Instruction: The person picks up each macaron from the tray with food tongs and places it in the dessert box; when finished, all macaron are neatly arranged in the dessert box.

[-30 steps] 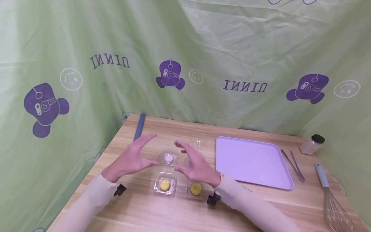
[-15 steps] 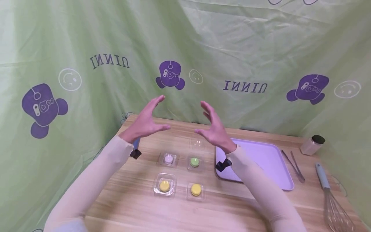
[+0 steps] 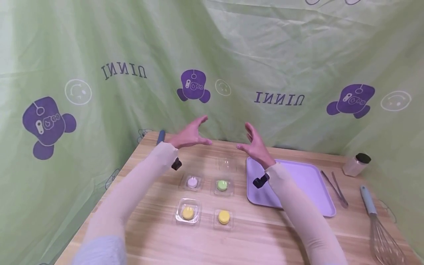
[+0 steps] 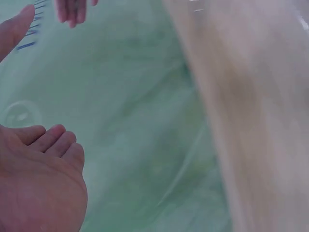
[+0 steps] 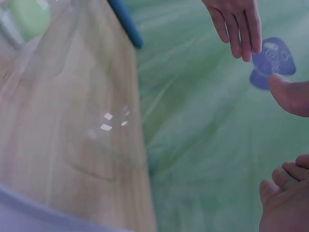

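Observation:
My left hand (image 3: 189, 136) and right hand (image 3: 256, 147) are raised over the back of the table, palms facing, thumbs apart from the fingers. Both hold nothing; a gap separates them. In the right wrist view the left hand (image 5: 237, 26) appears opposite the right one. Below them sit small clear plastic boxes, each with a macaron: a lilac macaron (image 3: 192, 182), a green macaron (image 3: 222, 185) and two yellow ones, the left yellow macaron (image 3: 188, 213) and the right yellow macaron (image 3: 223, 217). Behind the green one stands a clear plastic piece (image 3: 226, 164), nearest the hands.
A purple tray (image 3: 304, 187) lies under the right forearm. Right of it are metal tongs (image 3: 335, 188), a black-lidded jar (image 3: 356, 165) and a whisk (image 3: 381, 228). A blue rod (image 3: 161, 137) lies at the back left, partly behind the left hand. Green curtain (image 3: 212, 44) surrounds the table.
Both hands have risen from over the boxes toward the table's back edge, uncovering the green macaron. In the last half second both have shifted right, the left one further.

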Motion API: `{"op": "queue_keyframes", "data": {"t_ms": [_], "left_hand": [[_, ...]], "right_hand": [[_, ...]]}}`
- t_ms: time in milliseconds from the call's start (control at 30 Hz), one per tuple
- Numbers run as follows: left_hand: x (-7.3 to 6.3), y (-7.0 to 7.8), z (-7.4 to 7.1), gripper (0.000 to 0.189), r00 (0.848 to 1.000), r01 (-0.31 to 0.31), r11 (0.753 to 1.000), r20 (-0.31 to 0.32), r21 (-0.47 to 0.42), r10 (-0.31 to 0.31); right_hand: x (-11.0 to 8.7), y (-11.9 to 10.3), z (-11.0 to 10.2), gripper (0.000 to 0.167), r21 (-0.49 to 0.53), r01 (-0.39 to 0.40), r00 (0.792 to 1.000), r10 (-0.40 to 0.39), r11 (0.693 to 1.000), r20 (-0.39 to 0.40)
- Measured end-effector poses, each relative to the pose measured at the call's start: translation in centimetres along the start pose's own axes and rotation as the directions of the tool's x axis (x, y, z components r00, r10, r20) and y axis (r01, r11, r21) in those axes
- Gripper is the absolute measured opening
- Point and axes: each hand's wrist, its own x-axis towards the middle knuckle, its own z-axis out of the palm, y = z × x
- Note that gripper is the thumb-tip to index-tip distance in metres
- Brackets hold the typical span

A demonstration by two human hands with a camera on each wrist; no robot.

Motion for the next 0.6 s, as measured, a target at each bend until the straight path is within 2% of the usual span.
{"op": "queue_keyframes", "data": {"t_ms": [167,300,467,600], "left_hand": [[1.2,-1.3,3.1,0.117,0.992,0.022,1.0,0.123,0.013,-0.024],[1.6,-1.7,5.0,0.114,0.979,0.052,0.997,0.192,0.057,-0.062],[1.9,-1.8,6.6,0.11,0.963,0.071,0.993,0.253,0.089,-0.092],[1.9,-1.9,7.4,0.106,0.948,0.068,0.992,0.303,0.105,-0.097]], "right_hand": [[-0.3,2.9,0.0,0.102,-0.057,-0.073,0.993,0.078,0.996,0.089],[-0.6,4.8,0.3,0.101,-0.076,-0.088,0.98,0.1,0.993,0.171],[-0.8,6.2,0.8,0.101,-0.104,-0.095,0.96,0.119,0.99,0.254],[-0.9,6.5,1.2,0.101,-0.085,-0.113,0.931,0.135,0.99,0.34]]}}
